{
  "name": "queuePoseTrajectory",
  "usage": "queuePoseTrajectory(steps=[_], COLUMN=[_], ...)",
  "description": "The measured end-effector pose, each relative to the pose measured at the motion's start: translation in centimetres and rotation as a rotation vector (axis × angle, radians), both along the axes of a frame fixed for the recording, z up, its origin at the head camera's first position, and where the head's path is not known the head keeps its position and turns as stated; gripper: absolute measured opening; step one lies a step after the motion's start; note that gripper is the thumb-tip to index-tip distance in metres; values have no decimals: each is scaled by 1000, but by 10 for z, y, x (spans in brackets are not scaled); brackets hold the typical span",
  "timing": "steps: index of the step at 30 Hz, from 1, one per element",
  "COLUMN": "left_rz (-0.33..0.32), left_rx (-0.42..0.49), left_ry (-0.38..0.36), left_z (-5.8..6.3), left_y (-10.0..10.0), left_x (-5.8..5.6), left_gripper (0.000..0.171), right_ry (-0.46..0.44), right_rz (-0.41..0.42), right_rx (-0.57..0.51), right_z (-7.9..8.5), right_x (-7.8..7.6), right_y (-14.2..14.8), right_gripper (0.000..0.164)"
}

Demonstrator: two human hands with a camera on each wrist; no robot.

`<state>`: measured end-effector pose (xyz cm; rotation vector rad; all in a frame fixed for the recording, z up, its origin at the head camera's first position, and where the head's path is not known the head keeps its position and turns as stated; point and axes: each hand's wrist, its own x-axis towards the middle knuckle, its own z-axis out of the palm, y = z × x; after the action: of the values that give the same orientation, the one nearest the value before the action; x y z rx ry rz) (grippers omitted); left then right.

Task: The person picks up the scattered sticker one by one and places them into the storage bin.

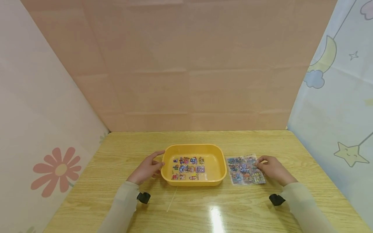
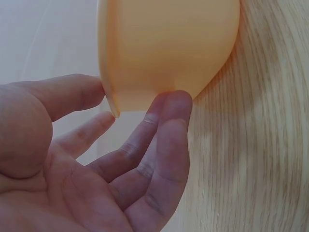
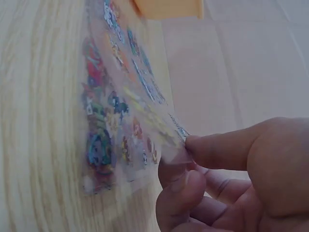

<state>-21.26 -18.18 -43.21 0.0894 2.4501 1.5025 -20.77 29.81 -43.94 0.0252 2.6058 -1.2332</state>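
Holding a tray [image 1: 193,183] partly covered with stickers [image 1: 191,169]
Left hand [image 1: 146,169] grips its left end; right hand [image 1: 273,169] pinches the sheet [image 1: 244,170] just beside it. Three rows look done; more stickers seemingly remain on the sheet.

I've got a tan wall [image 1: 186,64] filling the top, red flower [image 1: 60,169] lower left, glare [image 1: 216,220] bottom centre on the wooden table [image 1: 250,207]!

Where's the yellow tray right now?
In the head view, the yellow tray sits on the wooden table, between the left hand touching its left side and the printed sheet on its right.
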Motion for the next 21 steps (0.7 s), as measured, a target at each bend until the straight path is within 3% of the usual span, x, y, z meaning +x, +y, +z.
queuePoseTrajectory(steps=[10, 21], left_rz=[-11, -13], left_rx=[5, 0], left_ry=[-8, -19], left_z=[2, 2], left_y=[0, 0], left_x=[1, 0], left_gripper=[56, 55], right_ry=[-27, -28], right_rz=[-12, -17], right_rx=[-80, -100], right_z=[7, 20], right_x=[-4, -4], right_y=[8, 13], right_gripper=[33, 40])
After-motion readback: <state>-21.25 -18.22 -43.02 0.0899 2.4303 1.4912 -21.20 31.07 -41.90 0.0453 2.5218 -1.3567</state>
